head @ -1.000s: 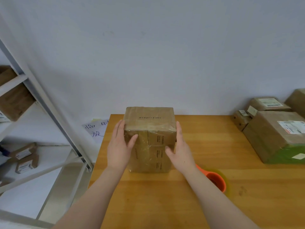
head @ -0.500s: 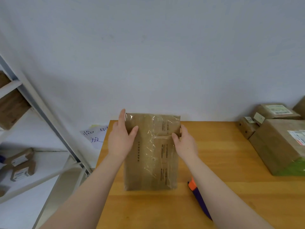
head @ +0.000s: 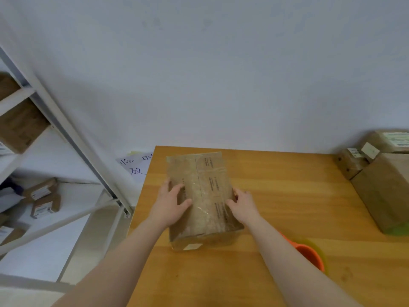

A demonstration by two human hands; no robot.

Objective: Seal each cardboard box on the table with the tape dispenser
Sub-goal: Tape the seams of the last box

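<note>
A tape-wrapped cardboard box point(head: 203, 191) lies flat on the wooden table point(head: 287, 196), its long side running away from me. My left hand point(head: 171, 202) grips its left edge, thumb on the top face. My right hand point(head: 243, 206) holds the right edge, thumb on top. An orange tape dispenser point(head: 309, 254) lies on the table to the right of my right forearm, partly hidden by it.
Several labelled cardboard boxes point(head: 380, 185) are stacked at the table's right end. A metal shelf rack point(head: 66, 138) with more boxes stands to the left. A paper sign point(head: 136, 166) hangs on the wall beside the table's far-left corner.
The box went from standing upright to lying flat on the table. Both hands slid from its upper sides down to its middle edges.
</note>
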